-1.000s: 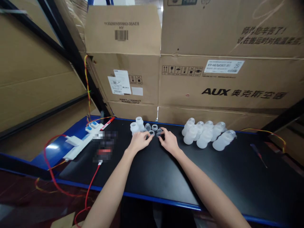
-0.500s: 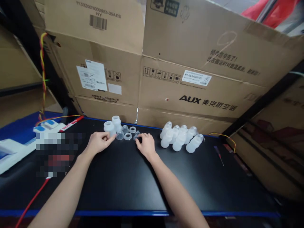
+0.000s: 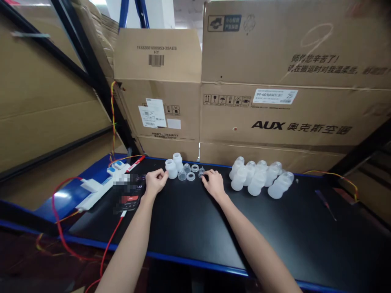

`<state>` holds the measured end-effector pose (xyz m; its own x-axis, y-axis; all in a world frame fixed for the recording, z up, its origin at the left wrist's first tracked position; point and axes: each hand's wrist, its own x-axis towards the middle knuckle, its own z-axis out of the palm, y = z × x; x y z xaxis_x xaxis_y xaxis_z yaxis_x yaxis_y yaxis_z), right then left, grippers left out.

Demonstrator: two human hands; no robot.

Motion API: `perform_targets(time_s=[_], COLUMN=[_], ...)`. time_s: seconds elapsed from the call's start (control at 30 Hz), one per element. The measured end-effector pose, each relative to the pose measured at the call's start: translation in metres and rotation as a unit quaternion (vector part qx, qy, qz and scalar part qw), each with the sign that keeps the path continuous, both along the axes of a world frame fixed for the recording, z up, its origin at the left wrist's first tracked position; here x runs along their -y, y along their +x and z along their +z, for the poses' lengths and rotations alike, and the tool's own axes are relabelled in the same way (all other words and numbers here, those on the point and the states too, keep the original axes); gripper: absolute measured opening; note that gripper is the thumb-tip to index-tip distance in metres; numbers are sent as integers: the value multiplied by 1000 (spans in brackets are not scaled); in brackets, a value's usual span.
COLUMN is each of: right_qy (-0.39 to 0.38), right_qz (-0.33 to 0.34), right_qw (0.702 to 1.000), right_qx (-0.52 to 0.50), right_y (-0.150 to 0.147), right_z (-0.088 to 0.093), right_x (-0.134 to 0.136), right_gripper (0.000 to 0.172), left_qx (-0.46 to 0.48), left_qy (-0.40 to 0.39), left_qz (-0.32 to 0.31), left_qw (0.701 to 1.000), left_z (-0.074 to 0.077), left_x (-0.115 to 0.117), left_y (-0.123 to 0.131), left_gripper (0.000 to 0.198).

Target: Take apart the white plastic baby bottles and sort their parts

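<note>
My left hand [image 3: 155, 182] is closed, its fingers curled and its thumb tip at the left side of a white open-necked bottle [image 3: 171, 170]. Whatever its fingers may hold is hidden. A second open-necked bottle [image 3: 177, 160] stands just behind. My right hand [image 3: 214, 184] has its fingertips pinched on a clear bottle nipple [image 3: 201, 172] resting on the black table. Between the hands lie two white collar rings, a front one [image 3: 191, 176] and a back one [image 3: 194, 167], and two clear domed caps, one nearer [image 3: 182, 175] and one farther [image 3: 187, 167].
Several capped baby bottles [image 3: 256, 182] stand grouped at the right. A screwdriver [image 3: 326, 204] lies farther right. At the left are a phone [image 3: 133, 199] with a red cable, a white power strip [image 3: 104, 189] and a red marker [image 3: 136, 162]. Cardboard [image 3: 171, 89] walls the back.
The view has swung left and up, so everything sits farther right. My left thumb has drawn back to the bottle's edge and the fingers have curled in. My right hand stays at the nipple.
</note>
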<state>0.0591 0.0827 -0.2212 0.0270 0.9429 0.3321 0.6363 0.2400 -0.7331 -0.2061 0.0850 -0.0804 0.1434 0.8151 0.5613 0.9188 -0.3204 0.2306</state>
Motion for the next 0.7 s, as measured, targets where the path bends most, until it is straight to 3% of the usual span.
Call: perform_targets(time_s=[0.17, 0.27, 0.4, 0.5, 0.6, 0.7], right_qy=[-11, 49, 160, 167, 156, 150], right_qz=[-4, -22, -157, -284, -310, -290], right_qw=[1000, 998, 974, 944, 937, 944], right_qx=[-9, -28, -18, 7, 41, 36], right_y=[0, 11, 53, 88, 109, 111], right_z=[3, 11, 20, 18, 11, 10], right_x=[3, 17, 44, 59, 67, 72], right_gripper=[32, 39, 39, 56, 63, 49], left_qx=[-49, -74, -86, -104, -131, -135], left_qy=[10, -2, -9, 16, 65, 101], left_qz=[-20, -22, -25, -37, -56, -77], left_qw=[999, 997, 996, 994, 988, 983], left_z=[-4, -4, -7, -11, -15, -18], left_x=[2, 2, 0, -1, 0, 7], left_y=[17, 22, 27, 35, 47, 62], left_gripper=[48, 46, 46, 47, 49, 47])
